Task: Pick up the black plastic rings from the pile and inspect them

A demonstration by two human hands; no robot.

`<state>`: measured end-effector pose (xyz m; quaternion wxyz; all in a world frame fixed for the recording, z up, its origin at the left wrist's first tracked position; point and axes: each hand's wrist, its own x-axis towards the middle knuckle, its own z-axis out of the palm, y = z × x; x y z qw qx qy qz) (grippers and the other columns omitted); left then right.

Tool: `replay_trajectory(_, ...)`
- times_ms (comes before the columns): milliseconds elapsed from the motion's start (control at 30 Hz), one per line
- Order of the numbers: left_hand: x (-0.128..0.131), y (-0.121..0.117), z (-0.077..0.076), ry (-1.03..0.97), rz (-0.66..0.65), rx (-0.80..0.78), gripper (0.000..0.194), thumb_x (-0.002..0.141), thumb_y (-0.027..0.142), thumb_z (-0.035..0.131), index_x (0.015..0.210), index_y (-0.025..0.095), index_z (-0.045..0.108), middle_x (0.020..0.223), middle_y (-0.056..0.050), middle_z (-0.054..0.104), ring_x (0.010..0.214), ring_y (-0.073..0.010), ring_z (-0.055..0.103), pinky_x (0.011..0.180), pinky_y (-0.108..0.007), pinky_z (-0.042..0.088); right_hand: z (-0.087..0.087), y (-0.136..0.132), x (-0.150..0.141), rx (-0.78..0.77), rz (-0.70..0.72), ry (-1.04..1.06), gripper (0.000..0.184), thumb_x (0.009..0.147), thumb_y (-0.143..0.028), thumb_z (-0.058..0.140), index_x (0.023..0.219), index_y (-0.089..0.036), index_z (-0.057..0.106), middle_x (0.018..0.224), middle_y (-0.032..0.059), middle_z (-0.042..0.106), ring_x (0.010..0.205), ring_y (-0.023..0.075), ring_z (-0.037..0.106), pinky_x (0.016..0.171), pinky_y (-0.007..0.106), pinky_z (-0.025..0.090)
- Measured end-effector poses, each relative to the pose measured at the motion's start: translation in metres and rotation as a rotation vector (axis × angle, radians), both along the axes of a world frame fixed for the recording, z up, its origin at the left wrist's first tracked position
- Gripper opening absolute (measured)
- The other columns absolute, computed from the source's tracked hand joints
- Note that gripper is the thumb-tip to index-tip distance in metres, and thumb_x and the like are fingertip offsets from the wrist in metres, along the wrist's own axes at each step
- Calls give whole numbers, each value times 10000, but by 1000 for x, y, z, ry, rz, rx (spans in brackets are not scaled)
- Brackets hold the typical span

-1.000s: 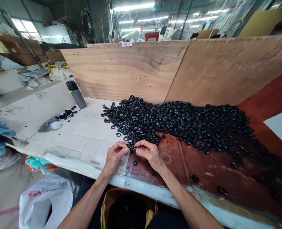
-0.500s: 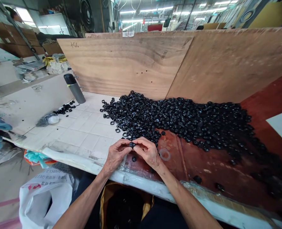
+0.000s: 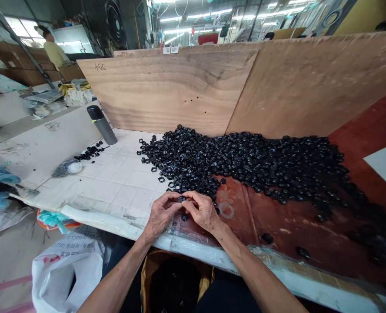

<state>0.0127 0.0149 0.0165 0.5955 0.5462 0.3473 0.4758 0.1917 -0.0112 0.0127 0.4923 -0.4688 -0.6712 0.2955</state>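
Between my fingertips is a small black plastic part (image 3: 181, 199), pinched from both sides near the table's front edge. My left hand (image 3: 161, 213) grips it from the left, and my right hand (image 3: 202, 209) from the right. Its exact shape is mostly covered by the fingers. Just below the fingertips a loose black piece (image 3: 184, 217) lies on the table. Directly behind my hands spreads a large heap of small black rings and caps (image 3: 206, 158).
A grey bottle (image 3: 105, 129) with a black lid stands at the left. Near it lie a few black bits (image 3: 91, 152) and a clear bag (image 3: 64, 168). A wooden board (image 3: 167, 87) walls the back. Below the edge hangs an open yellow-rimmed bag (image 3: 144, 282). A person (image 3: 53, 50) stands far left.
The view has shifted slightly. My hands keep their pinch on the black part in nearly the same spot. The person in the background has come further into sight.
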Motion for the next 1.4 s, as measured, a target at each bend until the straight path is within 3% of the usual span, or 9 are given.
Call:
replay_trajectory(133, 0, 0, -2, 17, -4, 16, 254, 790, 314, 816, 995, 184, 743, 1011, -45, 706, 885, -168, 682, 838, -274, 568, -1, 1, 2, 87, -21, -103, 168, 993, -301, 563, 985, -214, 707, 659, 3, 655, 580, 164, 607, 641, 279, 477)
replay_trajectory(333, 2, 0, -3, 67, -63, 15, 266, 802, 330, 806, 1006, 174, 737, 1020, -60, 724, 861, -178, 691, 824, -287, 575, -10, 4, -1, 152, -112, -311, 458, 1063, -382, 434, 710, -212, 673, 585, 13, 568, 555, 142, 527, 595, 254, 372)
replay_trajectory(467, 2, 1, 0, 24, -67, -47, 282, 794, 334, 816, 1008, 171, 731, 973, -47, 730, 853, -173, 689, 825, -283, 566, -5, 2, -4, 111, -219, -162, 261, 994, -435, 585, 940, -209, 705, 621, -6, 573, 548, 148, 518, 593, 261, 420)
replay_trajectory(567, 2, 1, 2, -5, -22, -56, 287, 777, 332, 831, 999, 178, 732, 968, -36, 730, 853, -168, 684, 831, -278, 560, 0, 2, -2, 148, -107, -101, 261, 993, -391, 571, 1149, -214, 682, 847, 55, 682, 704, 188, 616, 684, 299, 497)
replay_trajectory(733, 3, 2, 3, -11, -26, -54, 291, 766, 337, 841, 990, 183, 738, 955, -37, 735, 858, -172, 684, 837, -283, 556, 0, 3, 1, 130, -122, -175, 444, 1026, -399, 507, 652, -214, 658, 573, 16, 555, 545, 155, 523, 600, 289, 433)
replay_trajectory(933, 1, 2, 2, -11, 21, -38, 284, 779, 340, 831, 993, 178, 734, 957, -42, 726, 873, -174, 675, 839, -276, 551, 8, 0, 0, 98, -50, -110, 446, 1008, -403, 505, 613, -216, 594, 559, -7, 516, 519, 138, 484, 558, 279, 396)
replay_trajectory(1100, 0, 1, 1, -26, -5, -62, 286, 789, 343, 822, 996, 174, 720, 943, -45, 726, 845, -171, 678, 823, -280, 553, 11, 0, -1, 62, -72, -69, 160, 915, -365, 652, 870, -220, 700, 682, -1, 612, 562, 149, 526, 581, 279, 456)
replay_trajectory(1300, -1, 3, -3, -47, -47, -92, 299, 789, 357, 821, 1002, 173, 720, 935, -46, 734, 821, -171, 674, 820, -291, 545, 10, 2, 1, 121, -36, -41, 128, 935, -292, 612, 1000, -228, 702, 902, 58, 687, 767, 203, 646, 728, 317, 526)
replay_trajectory(1400, -3, 1, -1, 30, -45, -25, 278, 813, 363, 793, 1016, 186, 724, 948, -47, 728, 856, -189, 670, 830, -300, 545, 8, 1, -3, 145, -40, -79, 142, 967, -282, 563, 949, -233, 695, 831, 55, 686, 765, 217, 659, 735, 325, 518)
